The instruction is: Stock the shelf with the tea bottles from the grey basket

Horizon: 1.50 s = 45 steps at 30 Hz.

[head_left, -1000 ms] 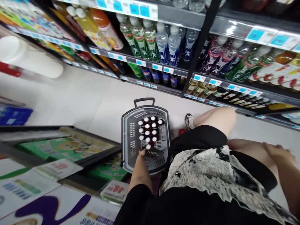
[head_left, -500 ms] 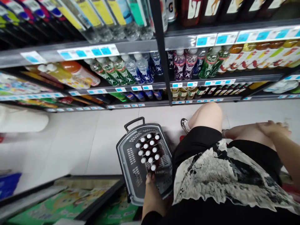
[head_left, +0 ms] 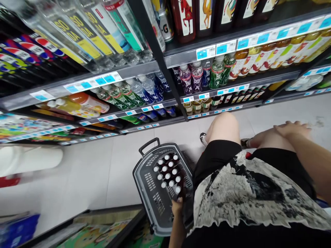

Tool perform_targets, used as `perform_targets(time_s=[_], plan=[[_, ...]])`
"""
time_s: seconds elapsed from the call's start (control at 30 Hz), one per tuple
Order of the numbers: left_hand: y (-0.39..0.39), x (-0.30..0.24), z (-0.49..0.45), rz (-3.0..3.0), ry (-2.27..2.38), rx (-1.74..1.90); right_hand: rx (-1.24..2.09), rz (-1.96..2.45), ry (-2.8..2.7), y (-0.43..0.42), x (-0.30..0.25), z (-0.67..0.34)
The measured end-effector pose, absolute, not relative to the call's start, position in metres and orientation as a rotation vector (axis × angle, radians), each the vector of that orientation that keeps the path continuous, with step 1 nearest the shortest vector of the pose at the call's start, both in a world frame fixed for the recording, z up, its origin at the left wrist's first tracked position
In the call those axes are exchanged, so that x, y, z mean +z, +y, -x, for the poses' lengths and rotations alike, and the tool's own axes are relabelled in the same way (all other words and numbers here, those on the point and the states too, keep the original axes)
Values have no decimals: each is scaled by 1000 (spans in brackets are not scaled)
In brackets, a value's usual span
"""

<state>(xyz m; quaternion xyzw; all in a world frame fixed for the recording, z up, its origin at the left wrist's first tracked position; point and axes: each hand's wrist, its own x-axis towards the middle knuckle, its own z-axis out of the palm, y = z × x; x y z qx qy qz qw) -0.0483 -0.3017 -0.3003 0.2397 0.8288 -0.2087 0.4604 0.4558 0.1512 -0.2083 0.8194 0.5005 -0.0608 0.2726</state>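
Observation:
I am crouched in a shop aisle. A grey plastic basket (head_left: 145,179) with a black handle stands on the floor by my left knee. It holds several dark bottles with white caps (head_left: 167,169), upright in rows. My left hand (head_left: 177,207) reaches down into the basket, its fingers curled round the nearest bottle of the row. My right hand (head_left: 292,130) lies flat on my right knee with the fingers stretched out and nothing in it.
Drink shelves (head_left: 165,57) with blue price tags fill the wall ahead, packed with bottles. A glass-topped freezer chest (head_left: 103,225) sits close at the lower left. A white cylinder (head_left: 28,160) juts in at the left. Pale floor tiles (head_left: 98,172) lie between.
My view has tilted up and more shelves show. My left hand stays at the near end of the bottle rows in the basket. My right hand has stayed on the knee.

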Motion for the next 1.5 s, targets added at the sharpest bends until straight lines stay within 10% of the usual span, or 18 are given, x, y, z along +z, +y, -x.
perform_targets(time_s=[0.47,0.87,1.2,1.5], plan=[[-176,-148,81,-1093,2377,-405,-295,-2451,1551,151,-222,-504],[-13,-39,-30,-1624,2520,1132,-527,-2809,1145,133,-224,-561],[71,-32,-96,-1923,2410,92,-517,-2746,1207,146,-226,-567],[102,-30,-111,-1990,2286,-108,-529,-2666,1257,158,-222,-549]])
